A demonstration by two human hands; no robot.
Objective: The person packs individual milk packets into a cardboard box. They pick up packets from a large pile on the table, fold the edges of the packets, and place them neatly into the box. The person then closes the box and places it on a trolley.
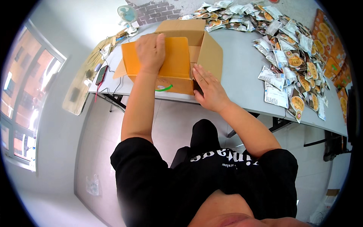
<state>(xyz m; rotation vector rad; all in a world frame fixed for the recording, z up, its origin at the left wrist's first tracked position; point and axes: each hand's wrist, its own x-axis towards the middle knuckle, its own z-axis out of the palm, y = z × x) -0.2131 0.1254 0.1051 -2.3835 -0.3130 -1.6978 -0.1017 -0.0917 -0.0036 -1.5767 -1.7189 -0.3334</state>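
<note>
An open cardboard box point(215, 56) stands at the table's near edge, its brown flaps spread at the back and right. Its near and left part is covered by an orange cardboard panel point(177, 56); I cannot tell if this is a flap or a loose sheet. My left hand point(151, 53) rests palm down on the panel, with nothing in it and its thumb apart. At the box's near right corner, my right hand point(210, 87) touches the edge with its fingers stretched out. A green strip point(164, 88) shows on the box's near side.
A heap of brown-and-white food packets point(283, 56) spreads over the grey table point(242, 75) at the back and right. To the left are a phone point(101, 75) with a cable and a wooden side table point(77, 94). A small fan point(128, 17) stands behind.
</note>
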